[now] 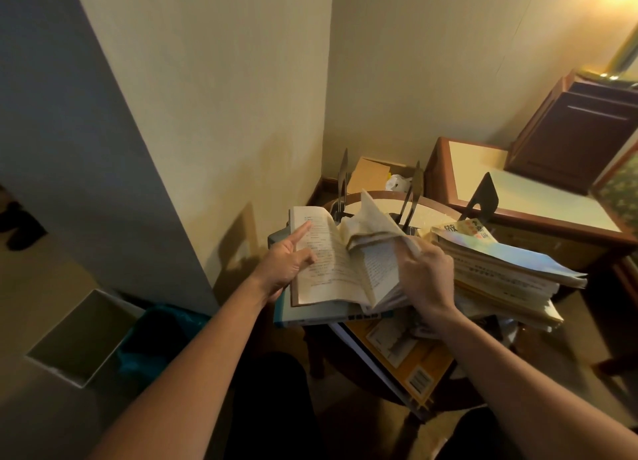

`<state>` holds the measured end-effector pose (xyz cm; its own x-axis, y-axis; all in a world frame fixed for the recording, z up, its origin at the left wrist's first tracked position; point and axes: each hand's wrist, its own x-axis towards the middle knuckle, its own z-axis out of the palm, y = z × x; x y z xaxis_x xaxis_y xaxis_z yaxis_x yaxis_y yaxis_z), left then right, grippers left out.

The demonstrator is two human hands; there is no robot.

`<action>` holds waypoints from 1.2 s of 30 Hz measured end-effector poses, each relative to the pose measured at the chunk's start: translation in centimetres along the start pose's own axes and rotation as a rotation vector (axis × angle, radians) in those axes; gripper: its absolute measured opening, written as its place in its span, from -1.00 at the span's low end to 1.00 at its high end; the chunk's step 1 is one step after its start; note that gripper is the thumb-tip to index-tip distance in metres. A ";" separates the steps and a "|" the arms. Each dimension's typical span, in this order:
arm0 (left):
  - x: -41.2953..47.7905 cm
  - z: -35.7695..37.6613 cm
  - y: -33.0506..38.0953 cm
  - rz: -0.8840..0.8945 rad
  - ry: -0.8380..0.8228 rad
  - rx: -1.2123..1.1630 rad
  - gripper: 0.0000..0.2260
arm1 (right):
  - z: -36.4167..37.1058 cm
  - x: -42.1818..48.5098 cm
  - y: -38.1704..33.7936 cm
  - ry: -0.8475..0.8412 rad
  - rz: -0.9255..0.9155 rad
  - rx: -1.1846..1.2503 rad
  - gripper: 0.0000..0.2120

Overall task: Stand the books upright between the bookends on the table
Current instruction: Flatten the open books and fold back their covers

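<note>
Meanwhile, at a round table (433, 213) in the corner of a dim room, a person leafs through an open book (331, 266) lying on top of a blue-and-white volume (310, 318). The left hand (284, 259) rests its index finger and thumb straight and spread apart on the left page; its other fingers are hidden under the book's edge. The right hand (426, 278) has its fingers curled tight round a thick sheaf of the right-hand pages, which bend and fan upward. Lines of print cover both pages (too small to read from here). Just right of the book sits a slumped stack of books (500, 269), lying flat, its shiny top cover printed with large Chinese characters in black and red. A yellow book (411, 363) overhanging the table's near rim shows a barcode. Three black bookends stand upright farther back on the table: one at left (342, 178), one in the middle (413, 192), one at right (483, 197), with no books standing between them. A bin lined with a teal bag (162, 335) stands on the floor at left.
</note>
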<state>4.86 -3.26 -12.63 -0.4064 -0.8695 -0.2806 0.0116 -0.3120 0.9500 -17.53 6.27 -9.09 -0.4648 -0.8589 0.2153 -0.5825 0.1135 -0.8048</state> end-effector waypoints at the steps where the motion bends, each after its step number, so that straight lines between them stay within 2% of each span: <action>1: -0.2 0.1 -0.1 -0.001 0.014 -0.005 -0.36 | -0.1 0.2 0.0 0.029 0.160 0.101 -0.63; 3: -0.4 0.2 -0.3 -0.002 0.033 -0.018 -0.37 | -0.6 0.8 0.5 0.085 0.394 0.177 -0.58; 4: -0.5 0.2 -0.5 0.000 0.037 -0.019 -0.36 | -0.9 0.9 0.8 0.088 0.431 0.165 -0.62; 8: -0.7 0.4 -0.4 0.004 0.044 -0.011 -0.36 | -1.4 1.1 1.3 0.042 0.217 0.062 -0.71; 11: -0.8 1.0 0.1 0.020 0.043 0.011 -0.37 | -1.5 1.1 1.0 0.003 0.066 0.029 -0.70; 16: -0.8 1.4 0.9 0.040 0.001 0.105 -0.36 | -1.8 2.6 0.1 -0.130 -0.175 -0.325 -0.58; 19: -1.1 1.7 1.4 0.062 -0.084 0.162 -0.33 | -1.8 4.7 -1.3 -0.203 -0.163 -0.435 -0.52; 22: -1.3 2.0 1.6 0.063 -0.103 0.161 -0.34 | -1.2 5.9 -2.5 -0.285 -0.178 -0.434 -0.43; 29: -1.1 1.2 0.9 0.066 -0.102 0.123 -0.35 | -0.3 7.2 -1.9 -0.264 -0.153 -0.355 -0.30; 32: -1.0 1.0 0.7 0.070 -0.077 0.126 -0.36 | -0.1 7.4 -1.9 -0.302 -0.152 -0.362 -0.30; 36: -0.8 0.7 0.1 0.081 0.011 0.146 -0.39 | -0.2 7.3 -2.8 -0.393 -0.010 -0.336 -0.36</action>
<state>4.53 -2.37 -12.22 -0.3997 -0.8938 -0.2033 -0.0894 -0.1827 0.9791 -19.44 -0.25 -5.20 -0.2104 -0.9761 -0.0540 -0.7978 0.2034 -0.5676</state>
